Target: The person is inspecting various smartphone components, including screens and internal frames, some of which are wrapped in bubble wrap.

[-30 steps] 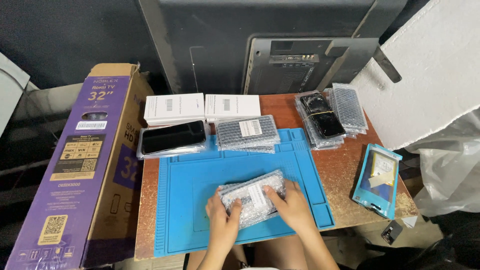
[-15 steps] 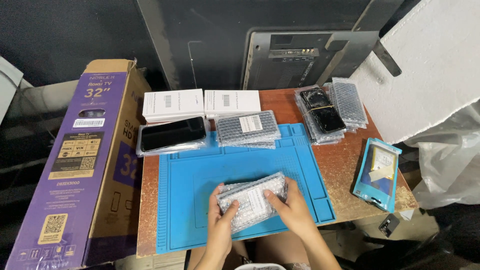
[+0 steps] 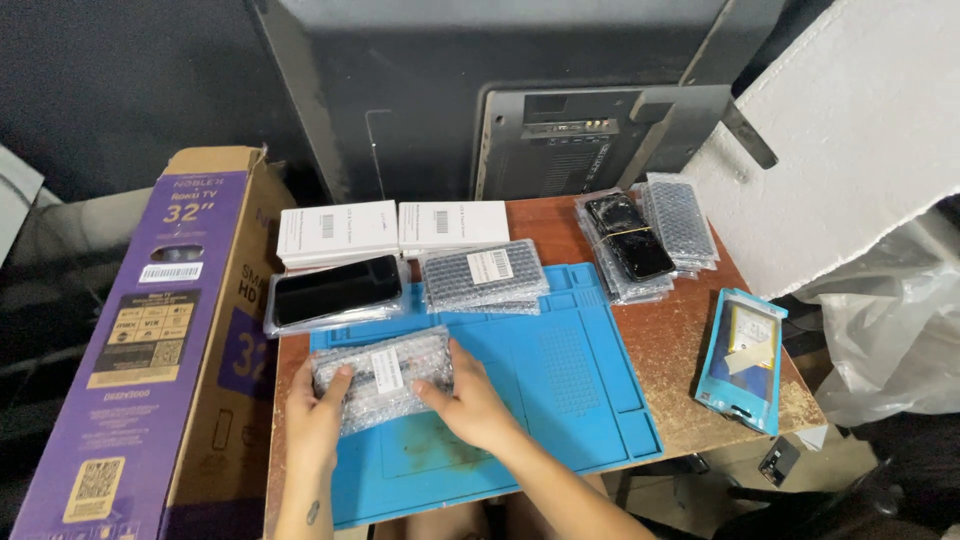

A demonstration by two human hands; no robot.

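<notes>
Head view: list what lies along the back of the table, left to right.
Purple cardboard box → two white boxes → stack of bubble-wrapped phones → white foam slab.

Under my left hand (image 3: 318, 420) and right hand (image 3: 470, 405) is a bubble-wrap packet (image 3: 382, 376) — clear, bumpy plastic with a paper label. The blue mat (image 3: 560, 380) looks like matt rubbery silicone, scuffed in the middle. The desk (image 3: 680, 350) is worn reddish wood, rough at the edges. The black phone (image 3: 335, 290) is glossy glass in a shiny clear sleeve, and the purple box (image 3: 140, 340) is printed cardboard — slightly satin.
</notes>
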